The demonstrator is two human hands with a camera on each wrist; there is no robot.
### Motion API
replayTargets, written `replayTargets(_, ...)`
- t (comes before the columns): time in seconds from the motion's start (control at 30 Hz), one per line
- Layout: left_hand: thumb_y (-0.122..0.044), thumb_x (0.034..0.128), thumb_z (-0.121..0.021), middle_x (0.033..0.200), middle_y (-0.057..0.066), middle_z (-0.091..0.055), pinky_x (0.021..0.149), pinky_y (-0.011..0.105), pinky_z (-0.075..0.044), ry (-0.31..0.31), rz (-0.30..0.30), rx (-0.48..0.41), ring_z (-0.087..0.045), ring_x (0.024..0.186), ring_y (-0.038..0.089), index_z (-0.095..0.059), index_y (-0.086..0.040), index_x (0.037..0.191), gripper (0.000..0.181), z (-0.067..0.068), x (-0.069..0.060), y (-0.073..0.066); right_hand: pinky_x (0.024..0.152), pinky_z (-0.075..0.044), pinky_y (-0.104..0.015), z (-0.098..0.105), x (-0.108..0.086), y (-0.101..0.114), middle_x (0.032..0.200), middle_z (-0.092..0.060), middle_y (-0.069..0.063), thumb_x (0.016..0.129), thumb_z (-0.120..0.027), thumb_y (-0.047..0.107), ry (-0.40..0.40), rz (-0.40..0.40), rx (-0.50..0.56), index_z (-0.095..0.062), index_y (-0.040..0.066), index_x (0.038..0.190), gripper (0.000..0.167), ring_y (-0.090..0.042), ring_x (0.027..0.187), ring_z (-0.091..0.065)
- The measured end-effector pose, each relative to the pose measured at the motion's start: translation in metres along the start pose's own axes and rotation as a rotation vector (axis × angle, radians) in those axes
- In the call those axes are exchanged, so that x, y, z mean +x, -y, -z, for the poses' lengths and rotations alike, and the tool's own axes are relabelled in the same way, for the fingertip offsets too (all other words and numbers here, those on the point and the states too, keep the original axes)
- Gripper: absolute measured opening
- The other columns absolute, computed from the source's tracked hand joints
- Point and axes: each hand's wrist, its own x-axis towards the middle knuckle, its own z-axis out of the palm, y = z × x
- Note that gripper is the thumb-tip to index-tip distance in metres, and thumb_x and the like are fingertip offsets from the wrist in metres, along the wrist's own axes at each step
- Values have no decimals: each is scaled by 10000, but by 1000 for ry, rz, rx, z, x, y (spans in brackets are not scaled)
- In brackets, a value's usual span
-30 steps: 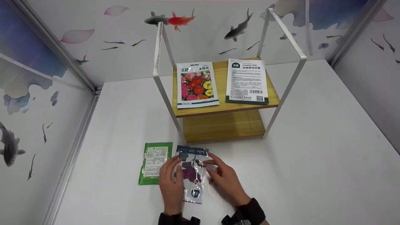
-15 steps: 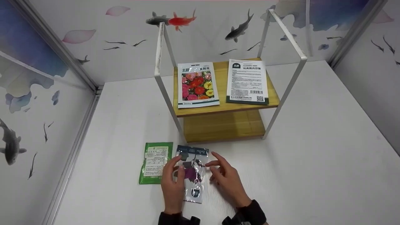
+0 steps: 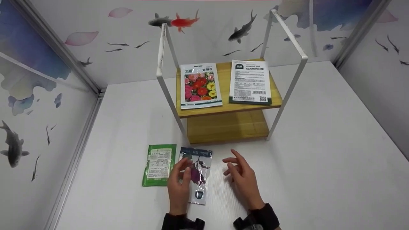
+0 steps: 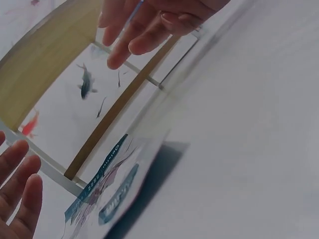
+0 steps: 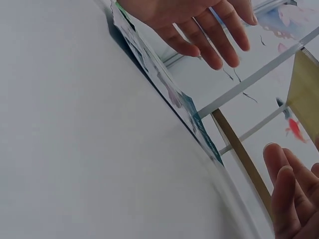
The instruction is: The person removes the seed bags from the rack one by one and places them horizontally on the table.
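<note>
A silvery seed packet [image 3: 200, 188] with a purple flower picture and dark blue top band lies on the white table, just in front of the shelf. My left hand [image 3: 179, 188] hovers over its left side with fingers loosely bent, hiding part of it. In the left wrist view those fingers [image 4: 30, 199] are apart from the packet [image 4: 107, 194]. To the packet's right, my right hand [image 3: 244, 179] is raised above the table, its relaxed fingers holding nothing. A green seed packet [image 3: 159, 164], printed text upward, lies left of the silvery one, its lower right corner behind my left hand.
A two-tier wooden shelf [image 3: 230, 127] with white metal frames stands behind the packets. On its upper board lie a packet with colourful flowers [image 3: 201, 86] and, at right, a text-side-up packet [image 3: 250, 82]. Walls with painted fish enclose the table [image 3: 319, 143].
My right hand has moved right, away from the silvery packet's edge. My left hand has shifted slightly right over it. The packets keep their places.
</note>
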Motion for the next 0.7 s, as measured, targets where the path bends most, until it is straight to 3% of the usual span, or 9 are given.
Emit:
replayTargets(0.13, -205, 912, -511, 1042, -39, -599, 718, 278, -476, 15, 7, -7, -583, 881, 159, -510, -189, 1219, 308, -3, 0, -11, 525, -477, -328, 11, -3, 22, 1073, -600, -75, 921, -497, 175, -59, 19, -29, -367, 151, 1349, 448, -279, 734, -602)
replayTargets(0.3, -123, 899, -523, 1016, 85, -611, 628, 293, -489, 73, -41, -63, -605, 814, 232, -512, -85, 1203, 307, -7, 4, -45, 532, -473, -348, 26, 1, 41, 1010, -610, -83, 931, -476, 181, -104, 83, -24, -314, 134, 1374, 474, -255, 738, -599)
replayTargets(0.43, -113, 899, -519, 1082, 65, -579, 592, 310, -485, 117, -48, -102, -597, 840, 208, -420, -93, 1294, 408, -11, 9, -66, 539, -472, -322, 36, 9, 50, 988, -607, -97, 935, -469, 205, -118, 123, -16, -263, 135, 1399, 512, -253, 744, -594)
replayTargets(0.57, -165, 901, -523, 1194, -11, -522, 648, 308, -488, 149, -43, -93, -567, 911, 156, -251, -176, 1401, 569, -22, 19, -67, 537, -471, -298, 44, 15, 58, 987, -605, -109, 935, -467, 215, -139, 139, -29, -250, 153, 1406, 521, -254, 744, -592)
replayTargets(0.7, -265, 902, -523, 1240, -57, -490, 706, 316, -478, 168, -76, -80, -540, 952, 111, -214, -243, 1411, 596, -33, 30, -68, 534, -475, -297, 52, 20, 68, 963, -606, -97, 932, -474, 227, -175, 155, -55, -249, 200, 1406, 525, -248, 735, -595)
